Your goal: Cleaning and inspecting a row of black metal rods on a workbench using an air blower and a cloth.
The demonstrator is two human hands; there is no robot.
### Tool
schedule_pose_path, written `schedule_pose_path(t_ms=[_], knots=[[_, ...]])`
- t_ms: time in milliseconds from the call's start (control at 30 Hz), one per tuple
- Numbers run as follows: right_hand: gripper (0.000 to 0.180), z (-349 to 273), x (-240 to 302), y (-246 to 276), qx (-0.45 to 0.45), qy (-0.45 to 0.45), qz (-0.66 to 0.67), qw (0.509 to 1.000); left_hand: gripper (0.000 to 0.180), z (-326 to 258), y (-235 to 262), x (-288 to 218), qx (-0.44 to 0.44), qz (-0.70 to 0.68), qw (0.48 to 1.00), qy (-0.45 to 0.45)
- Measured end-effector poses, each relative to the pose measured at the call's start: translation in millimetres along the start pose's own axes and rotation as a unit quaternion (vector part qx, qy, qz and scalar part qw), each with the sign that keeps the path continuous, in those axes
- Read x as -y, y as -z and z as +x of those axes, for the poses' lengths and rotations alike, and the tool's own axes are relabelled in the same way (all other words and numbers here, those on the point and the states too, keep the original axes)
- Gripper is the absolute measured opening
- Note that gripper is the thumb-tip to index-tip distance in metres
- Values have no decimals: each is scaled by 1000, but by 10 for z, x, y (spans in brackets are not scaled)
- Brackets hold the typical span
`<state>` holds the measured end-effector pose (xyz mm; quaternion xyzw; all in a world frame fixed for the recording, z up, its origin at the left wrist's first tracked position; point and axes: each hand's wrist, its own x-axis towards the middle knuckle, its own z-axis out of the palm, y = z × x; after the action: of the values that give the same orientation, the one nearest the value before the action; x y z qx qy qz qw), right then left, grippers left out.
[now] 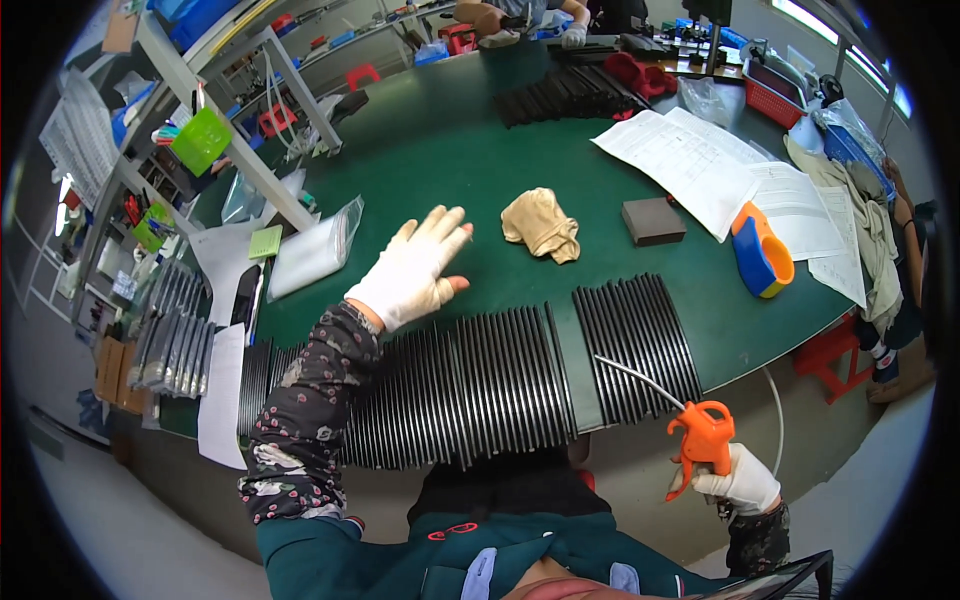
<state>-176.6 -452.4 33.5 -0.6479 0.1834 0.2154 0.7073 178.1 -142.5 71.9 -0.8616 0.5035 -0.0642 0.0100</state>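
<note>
Orange air gun [708, 442] being aimed over black rods [640, 335]
The right grip [745, 482] is clasping the gun's handle, fingers wrapped, apparently for steering its nozzle [640, 377] across the smaller rod group. The left grip [408, 272] is hovering beyond the larger rod row [480, 385], spread wide and holding nothing. All rods are lying side by side along the green worktop's [420, 145] near edge, presumably for easy reach and even exposure.

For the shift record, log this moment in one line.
left hand: gloved, open, holding nothing | right hand: gripping orange blow gun | nozzle: over right-hand group of black rods | brown block: on green table
</note>
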Motion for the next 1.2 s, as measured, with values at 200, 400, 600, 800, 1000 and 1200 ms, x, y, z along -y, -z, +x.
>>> schedule_pose_path(t_ms=[200, 400, 600, 800, 1000, 1200], knots=[[40, 69, -17, 54, -16, 23, 72, 997, 65, 581, -39, 166, -8, -43, 997, 68], [41, 66, -66, 89, -30, 14, 98, 995, 65, 1090, -249, 4, 31, -73, 997, 12], [44, -91, -82, 37, -90, -6, 118, 989, 62, 1675, -347, -233, 13, -112, 994, -13], [45, -89, 7, -83, -87, -13, 148, 985, 52, 2263, -575, -799, -68, -159, 973, -152], [55, -197, -106, -214, -128, 0, 146, 981, 16, 2631, -811, -1109, -161, -42, 980, -106], [52, -116, -79, -125, -97, -38, 129, 986, 19, 2631, -769, -1002, -292, -171, 941, -28]])
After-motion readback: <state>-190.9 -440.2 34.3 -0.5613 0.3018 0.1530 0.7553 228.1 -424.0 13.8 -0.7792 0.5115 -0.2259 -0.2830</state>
